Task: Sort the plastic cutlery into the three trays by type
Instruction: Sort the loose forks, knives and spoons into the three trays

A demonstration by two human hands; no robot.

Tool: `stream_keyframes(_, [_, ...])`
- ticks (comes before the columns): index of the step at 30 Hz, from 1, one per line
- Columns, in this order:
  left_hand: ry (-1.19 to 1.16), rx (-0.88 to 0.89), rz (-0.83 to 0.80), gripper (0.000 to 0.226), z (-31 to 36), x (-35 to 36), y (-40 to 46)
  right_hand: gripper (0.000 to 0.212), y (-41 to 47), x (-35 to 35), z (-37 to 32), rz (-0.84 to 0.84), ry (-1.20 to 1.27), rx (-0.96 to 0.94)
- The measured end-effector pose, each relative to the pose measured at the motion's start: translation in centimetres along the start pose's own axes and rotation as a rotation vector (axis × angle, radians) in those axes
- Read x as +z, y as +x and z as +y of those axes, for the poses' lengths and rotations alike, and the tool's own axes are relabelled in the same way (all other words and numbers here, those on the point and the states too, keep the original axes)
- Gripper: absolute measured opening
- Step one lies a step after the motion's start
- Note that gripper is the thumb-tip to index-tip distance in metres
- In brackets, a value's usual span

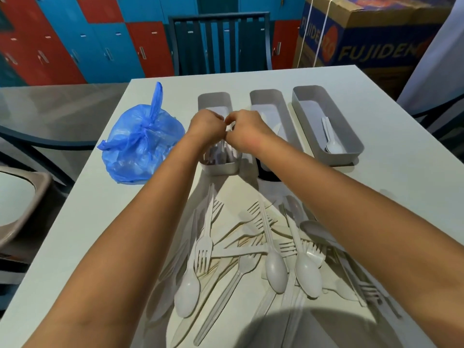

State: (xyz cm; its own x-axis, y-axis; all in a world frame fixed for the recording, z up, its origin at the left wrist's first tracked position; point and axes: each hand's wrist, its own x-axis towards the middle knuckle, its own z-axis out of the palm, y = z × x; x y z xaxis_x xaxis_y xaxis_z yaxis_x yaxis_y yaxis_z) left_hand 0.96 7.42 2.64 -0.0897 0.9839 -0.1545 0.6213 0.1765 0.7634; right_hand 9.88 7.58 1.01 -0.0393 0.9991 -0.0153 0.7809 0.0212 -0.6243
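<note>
Both hands meet over the left tray: my left hand and right hand curl around something small and white, unclear what. Next comes releasing it, then returning to the cutlery pile on the worktop.

White table: three grey trays, blue bag, cutlery pile.

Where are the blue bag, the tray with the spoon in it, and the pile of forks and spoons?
blue bag (140,144), head view, knotted middle.
right tray (351,136), head view, right wall.
cutlery pile (251,252), head view, crossed handles.
</note>
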Motion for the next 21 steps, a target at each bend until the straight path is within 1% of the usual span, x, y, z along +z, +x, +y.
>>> stream_keyframes(2, [-0.054, -0.012, 0.019, 0.040, 0.1, 0.2, 0.0, 0.033, -0.1, -0.4, 0.2, 0.010, 0.016, -0.026])
stream_keyframes(4, [-0.068, 0.029, 0.044, 0.043, -0.4, 0.2, 0.2, 0.028, -0.5, -1.0, 0.6, 0.022, 0.057, -0.047])
stream_keyframes(8, [-0.017, 0.106, 0.053, 0.034, -1.4, -0.4, -0.5, 0.017, -2.0, -2.2, 1.1, 0.001, 0.062, -0.133])
stream_keyframes(10, [-0.009, 0.157, 0.051, 0.026, -1.6, -0.9, -1.4, 0.015, -3.3, -2.6, 1.1, -0.075, 0.059, -0.186])
stream_keyframes(12, [0.026, 0.206, 0.041, 0.019, -1.9, -1.4, -2.3, 0.012, -4.6, -2.9, 1.3, -0.185, 0.015, -0.227])
stream_keyframes(15, [0.091, 0.236, 0.010, 0.018, -2.3, -1.9, -4.0, 0.010, -6.3, -3.1, 1.7, -0.309, -0.083, -0.247])
stream_keyframes(21, [0.367, 0.269, -0.115, 0.026, -4.8, -1.9, -7.4, 0.009, -8.5, -2.2, 2.4, -0.365, -0.149, -0.245])
